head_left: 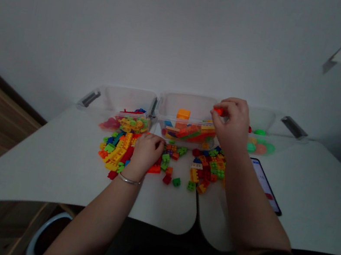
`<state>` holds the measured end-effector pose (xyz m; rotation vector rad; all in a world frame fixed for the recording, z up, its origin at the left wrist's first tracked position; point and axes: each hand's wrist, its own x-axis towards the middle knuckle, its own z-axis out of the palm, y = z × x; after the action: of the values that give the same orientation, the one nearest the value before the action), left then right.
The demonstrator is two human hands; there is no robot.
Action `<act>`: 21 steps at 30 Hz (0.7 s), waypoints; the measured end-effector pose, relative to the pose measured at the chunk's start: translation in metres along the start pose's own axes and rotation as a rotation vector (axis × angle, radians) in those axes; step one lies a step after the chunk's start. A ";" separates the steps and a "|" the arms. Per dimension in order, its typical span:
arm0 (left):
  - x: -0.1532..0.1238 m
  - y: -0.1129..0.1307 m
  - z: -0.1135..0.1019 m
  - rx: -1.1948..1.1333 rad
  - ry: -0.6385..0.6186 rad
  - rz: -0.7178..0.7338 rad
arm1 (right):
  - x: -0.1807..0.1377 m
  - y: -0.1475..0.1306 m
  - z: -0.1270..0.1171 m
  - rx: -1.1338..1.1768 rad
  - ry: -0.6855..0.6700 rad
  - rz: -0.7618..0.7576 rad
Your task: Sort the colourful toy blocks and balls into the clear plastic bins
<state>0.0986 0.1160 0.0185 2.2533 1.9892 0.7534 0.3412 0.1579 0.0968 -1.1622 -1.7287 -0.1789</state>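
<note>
My right hand (232,123) is raised at the right end of the middle clear box (191,100), its thumb and fingers pinching a small red toy block (218,110). In that box lie orange, red, yellow and blue blocks. Low over the loose pile of building blocks (118,153) rests my left hand (148,152), wearing a silver bracelet. Its fingers are curled in, and what they hold, if anything, is hidden. More blocks, mostly green, orange and red, lie between my hands, and another cluster (211,165) sits beside my right forearm.
The left clear box (130,94) contains yellow, red and blue pieces. Green and orange round pieces fill part of the right box (266,118), partly behind my right hand. A phone (267,188) lies right of my forearm. A gap splits the white tabletop (43,158) at the front.
</note>
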 end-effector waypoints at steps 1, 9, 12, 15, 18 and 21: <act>0.000 0.000 0.000 0.001 -0.001 0.002 | -0.001 0.002 0.004 -0.012 -0.008 0.009; 0.000 0.001 -0.001 0.015 -0.014 -0.002 | 0.000 -0.011 0.010 -0.359 -0.447 0.015; 0.000 0.000 0.000 0.019 -0.012 0.010 | 0.001 -0.016 0.005 -0.432 -0.521 -0.034; 0.001 0.000 0.000 0.016 -0.012 0.016 | 0.001 -0.018 0.003 -0.464 -0.545 -0.046; 0.001 0.000 0.000 0.007 -0.006 0.005 | 0.000 -0.018 0.004 -0.445 -0.533 -0.041; 0.001 0.001 0.000 0.011 -0.008 0.008 | -0.001 -0.017 0.005 -0.363 -0.495 -0.036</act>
<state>0.0992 0.1163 0.0193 2.2680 1.9865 0.7347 0.3251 0.1510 0.0999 -1.5332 -2.2150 -0.2496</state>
